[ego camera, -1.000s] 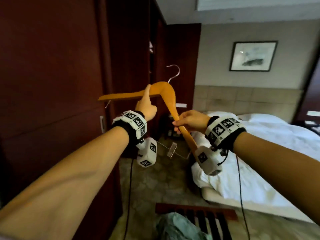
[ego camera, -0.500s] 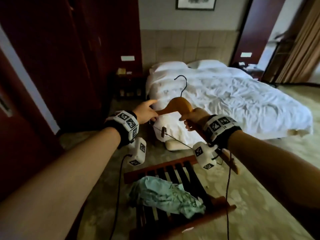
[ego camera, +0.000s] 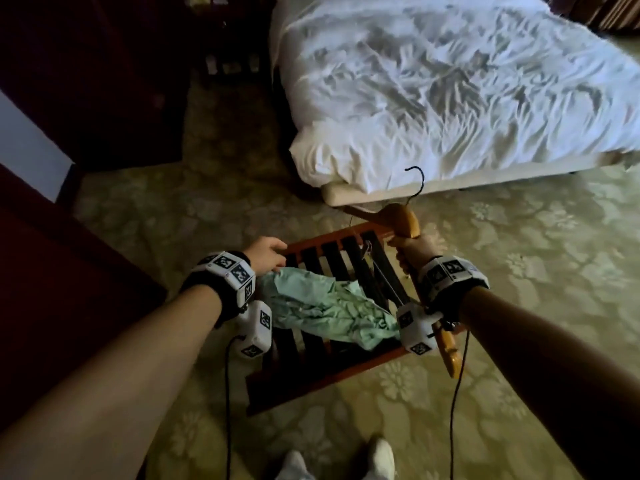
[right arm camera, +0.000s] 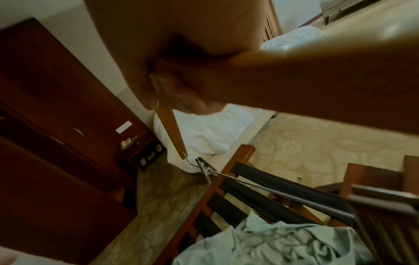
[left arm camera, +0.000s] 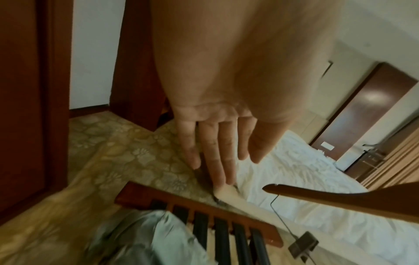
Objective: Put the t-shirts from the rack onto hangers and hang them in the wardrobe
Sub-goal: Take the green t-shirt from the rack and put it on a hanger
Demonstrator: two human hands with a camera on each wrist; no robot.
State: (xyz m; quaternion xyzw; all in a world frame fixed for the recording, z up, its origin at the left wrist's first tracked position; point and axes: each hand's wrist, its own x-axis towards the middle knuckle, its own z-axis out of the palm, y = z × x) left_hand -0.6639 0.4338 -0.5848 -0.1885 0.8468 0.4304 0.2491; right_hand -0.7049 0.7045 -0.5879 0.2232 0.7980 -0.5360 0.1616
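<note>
From above, a person stands over a low slatted wooden rack point(ego camera: 349, 258) on the patterned carpet point(ego camera: 519, 306), with an unmade bed point(ego camera: 450, 81) just beyond it. A crumpled pale green t-shirt point(ego camera: 325, 310) lies across the slats. The right hand point(ego camera: 414, 252) is wrapped around one arm of a wooden hanger point(ego camera: 403, 220), its wire hook pointing up toward the bed. The left hand point(ego camera: 265, 254) reaches down with loose, relaxed fingers at the rack's near corner, just above the shirt's edge and holding nothing.

Along the left wrist, the fingers point(left arm camera: 217, 152) run straight and slightly spread, empty, over the rack point(left arm camera: 199, 211). The blurred shirt point(left arm camera: 145, 238) sits below them, and the tip of the hanger point(left arm camera: 340, 197) crosses in from the right, a metal clip dangling on its wire bar.

Along the right wrist, fingers point(right arm camera: 149, 93) curl tightly round the hanger point(right arm camera: 172, 132), whose clip hangs just over the rack point(right arm camera: 226, 182); the shirt point(right arm camera: 283, 245) lies beneath.

The step looks to be picking up the shirt. It should go best if the free hand finds the collar rather than a random fold, lifts so the cloth falls open, and keeps the hanging clips clear of the slats.
</note>
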